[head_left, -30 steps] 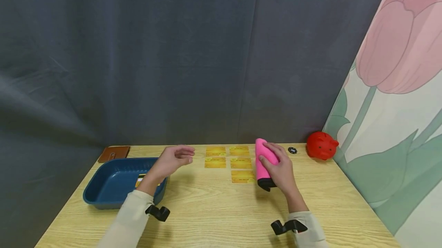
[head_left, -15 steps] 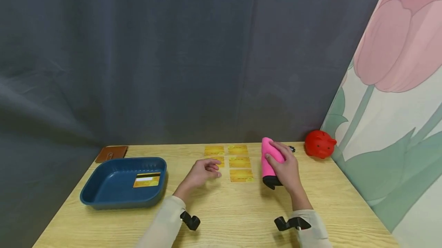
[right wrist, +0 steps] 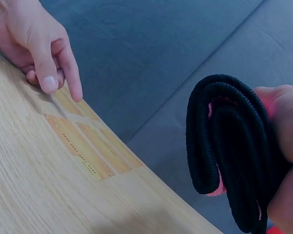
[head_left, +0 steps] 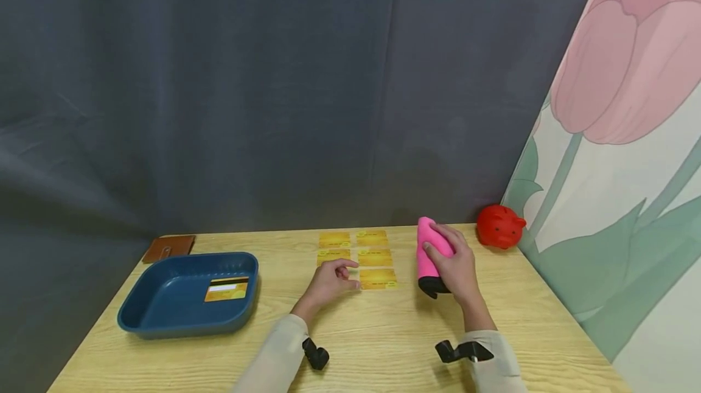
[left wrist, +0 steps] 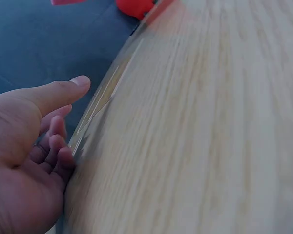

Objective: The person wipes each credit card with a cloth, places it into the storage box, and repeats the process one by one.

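Observation:
My left hand [head_left: 330,282] hovers low over the table beside the front-row yellow bank card [head_left: 378,278]. Its thumb and index finger reach forward, the other fingers are loosely bent, and I see nothing between them. Behind and around it, several more yellow cards [head_left: 375,257] lie flat in two columns. In the right wrist view the left index finger [right wrist: 71,73] points down toward the cards. My right hand [head_left: 459,265] grips a rolled pink cloth [head_left: 432,250], its black-edged end [right wrist: 229,146] facing me. The roll is held above the table, right of the cards.
At the left stands a blue tray [head_left: 181,329] with a striped yellow card [head_left: 227,289] inside. A brown leather wallet [head_left: 168,248] lies behind it. The red piggy bank [head_left: 500,226] sits at the back right by the wall. A dark curtain [head_left: 274,95] hangs behind the table.
My left hand has moved right, from beside the tray to the cards. My right hand has shifted slightly right with the roll, and the black chip behind it is now hidden.

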